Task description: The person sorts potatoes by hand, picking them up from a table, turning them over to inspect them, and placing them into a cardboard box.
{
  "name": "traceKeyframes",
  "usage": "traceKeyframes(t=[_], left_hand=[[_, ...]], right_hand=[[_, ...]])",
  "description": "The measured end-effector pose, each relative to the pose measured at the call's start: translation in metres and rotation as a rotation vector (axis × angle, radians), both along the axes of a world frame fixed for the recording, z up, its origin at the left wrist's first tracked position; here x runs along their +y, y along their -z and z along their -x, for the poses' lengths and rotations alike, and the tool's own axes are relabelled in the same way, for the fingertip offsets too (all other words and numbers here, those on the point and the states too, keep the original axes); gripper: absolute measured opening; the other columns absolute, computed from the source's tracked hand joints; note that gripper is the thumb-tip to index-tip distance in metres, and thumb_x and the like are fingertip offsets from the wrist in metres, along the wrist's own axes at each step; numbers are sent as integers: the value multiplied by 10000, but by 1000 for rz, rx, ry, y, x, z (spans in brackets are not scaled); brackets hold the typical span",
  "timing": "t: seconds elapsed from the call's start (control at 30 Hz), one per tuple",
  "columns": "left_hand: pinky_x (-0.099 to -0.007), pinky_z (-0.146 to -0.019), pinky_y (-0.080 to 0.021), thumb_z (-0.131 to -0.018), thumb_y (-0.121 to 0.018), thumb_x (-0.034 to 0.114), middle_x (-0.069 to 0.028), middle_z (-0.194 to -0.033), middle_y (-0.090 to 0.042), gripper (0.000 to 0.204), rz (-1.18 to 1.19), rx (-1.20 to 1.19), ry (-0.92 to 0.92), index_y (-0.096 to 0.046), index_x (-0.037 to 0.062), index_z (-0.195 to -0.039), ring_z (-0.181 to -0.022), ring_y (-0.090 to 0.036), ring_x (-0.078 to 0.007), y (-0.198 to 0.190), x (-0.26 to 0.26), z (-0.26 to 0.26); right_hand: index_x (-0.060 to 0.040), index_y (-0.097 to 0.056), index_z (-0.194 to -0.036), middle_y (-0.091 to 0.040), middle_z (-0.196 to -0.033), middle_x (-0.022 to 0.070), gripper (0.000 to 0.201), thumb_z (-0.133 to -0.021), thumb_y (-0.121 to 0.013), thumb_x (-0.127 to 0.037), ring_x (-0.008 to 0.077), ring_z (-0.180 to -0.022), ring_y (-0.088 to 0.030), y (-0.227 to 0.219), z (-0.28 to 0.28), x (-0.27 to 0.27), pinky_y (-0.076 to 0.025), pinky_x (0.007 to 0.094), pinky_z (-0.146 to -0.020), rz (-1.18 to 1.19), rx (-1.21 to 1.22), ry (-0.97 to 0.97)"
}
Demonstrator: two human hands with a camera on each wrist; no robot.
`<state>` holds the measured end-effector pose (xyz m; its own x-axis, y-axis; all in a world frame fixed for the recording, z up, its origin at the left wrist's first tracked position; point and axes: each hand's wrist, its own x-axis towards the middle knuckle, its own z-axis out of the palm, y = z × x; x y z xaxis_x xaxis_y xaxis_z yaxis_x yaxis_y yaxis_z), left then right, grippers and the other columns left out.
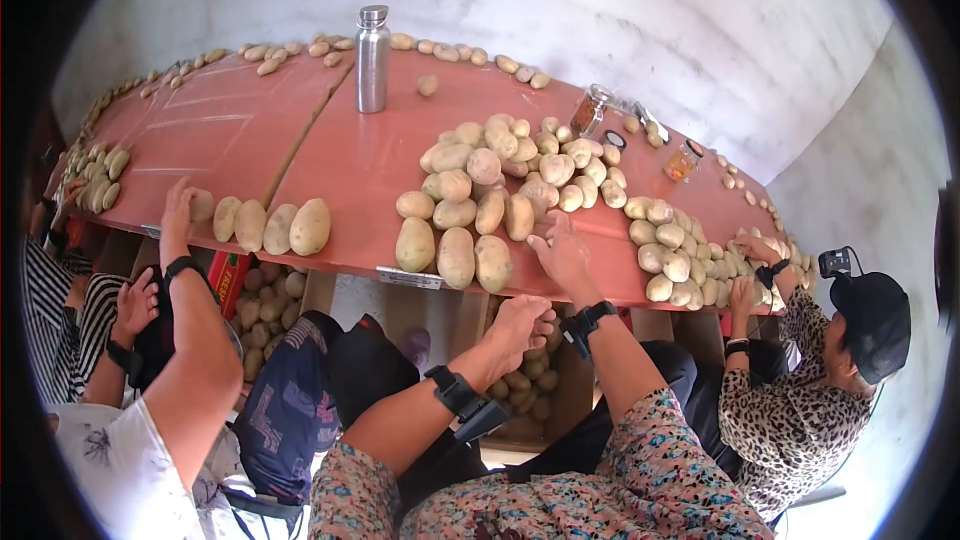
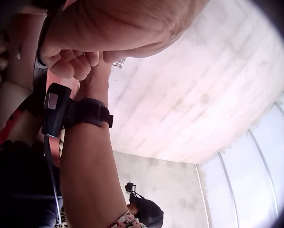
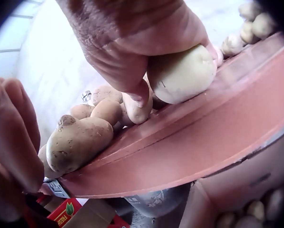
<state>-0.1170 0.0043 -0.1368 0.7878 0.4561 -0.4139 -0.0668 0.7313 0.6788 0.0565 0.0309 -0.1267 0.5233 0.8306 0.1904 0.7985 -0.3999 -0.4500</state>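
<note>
- While the long red table [image 1: 345, 165] carries many potatoes [image 1: 497, 140], the work looks partway along, as a judgement; how much remains cannot be fixed.
- The cardboard box [image 1: 572, 400] below the edge has more potatoes inside, seemingly not yet dealt with.
- On top, the main group looks partly arranged: big ones line up at the front, while those behind lie in a looser heap.
- The left hand [image 1: 520, 332] is released, near the table edge, fingers loosely bent, nothing seen in it.
- The right hand [image 3: 132, 42] grasps one large potato [image 3: 182, 76] between thumb and fingers, low over the tabletop beside others in the group.
- For writing, a red carton panel [image 3: 66, 213] under the table shows "FRES" beside a green leaf; the rest is not legible.
- The steel bottle [image 1: 372, 65] shows no brand that can be read.
- The lidded jar [image 1: 591, 112] shows no readable label either.
- The metal plate [image 1: 409, 278] on the table's edge has marks too small to read.
</note>
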Motion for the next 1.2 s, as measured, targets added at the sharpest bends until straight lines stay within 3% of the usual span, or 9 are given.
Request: traceKeyframes(t=[0.1, 0.33, 0.67, 0.8, 0.87, 0.93, 1.03, 1.1, 1.2], left_hand=[[-297, -686, -475, -936, -549, 232, 8, -909, -622, 127, -3, 29, 18, -581, 124, -997, -771, -585, -114, -2, -3, -3], [-307, -707, -466, -938, -536, 221, -4, -936, -618, 130, -11, 83, 9, -574, 122, -1012, -797, -579, -131, -2, -7, -3], [-343, -707, -467, -909, -571, 245, 1, -929, -595, 148, 29, 165, -89, -572, 136, -1009, -818, -566, -147, 29, 2, -11], [-358, -722, -465, -920, -561, 230, -13, -1002, -556, 200, 5, 242, -150, -536, 115, -1081, -858, -560, -153, 25, 6, -8], [-363, -725, -464, -923, -558, 226, -18, -1022, -543, 218, 2, 263, -197, -524, 108, -1104, -868, -559, -155, 24, 9, -9], [-367, -723, -463, -922, -559, 214, -27, -1039, -537, 231, 2, 248, -233, -518, 105, -1121, -879, -557, -157, 24, 10, -8], [-359, -719, -465, -915, -574, 213, -13, -996, -552, 204, 11, 209, -234, -532, 112, -1087, -873, -564, -154, 25, 10, -8], [-354, -713, -467, -914, -578, 214, -5, -979, -558, 193, 8, 193, -224, -537, 116, -1075, -867, -570, -151, 24, 9, -9], [-342, -697, -472, -912, -583, 219, 10, -950, -567, 171, 19, 205, -207, -546, 127, -1051, -852, -581, -142, 25, 6, -9]], right_hand=[[-106, -369, -1362, -603, -1020, 97, 701, -798, -714, -340, 271, -920, -615, 0, -2, -3, -492, 428, -784, -43, -19, -74], [-110, -393, -1345, -584, -1070, 114, 670, -790, -726, -282, 271, -977, -602, -6, 1, -12, -491, 410, -819, 5, -20, -168], [-74, -496, -1179, -596, -1104, 189, 517, -770, -752, -263, 356, -1014, -589, 24, -16, -45, -473, 418, -877, -300, 88, -262], [-55, -507, -1156, -622, -950, 122, 442, -832, -716, -272, 264, -858, -636, 20, -18, -66, -520, 377, -751, -316, 349, -191], [-75, -502, -1161, -585, -961, 71, 316, -918, -631, -231, 173, -855, -599, 9, -1, -90, -518, 328, -725, -460, 1183, -214], [-19, -503, -1134, -586, -935, 84, 305, -966, -551, -268, 182, -832, -617, 14, 18, -116, -547, 326, -676, -501, 1290, -168], [-2, -501, -1139, -579, -963, 123, 385, -983, -510, -353, 232, -837, -611, 73, 19, -138, -551, 356, -692, -441, 1686, -145], [22, -452, -1224, -566, -1068, 180, 497, -991, -473, -416, 326, -972, -606, 116, 12, -145, -547, 420, -790, -468, 1945, 377], [39, -367, -1319, -494, -1257, 226, 542, -1010, -421, -403, 400, -1175, -517, 134, -4, -151, -500, 468, -930, -721, 2071, 581]])
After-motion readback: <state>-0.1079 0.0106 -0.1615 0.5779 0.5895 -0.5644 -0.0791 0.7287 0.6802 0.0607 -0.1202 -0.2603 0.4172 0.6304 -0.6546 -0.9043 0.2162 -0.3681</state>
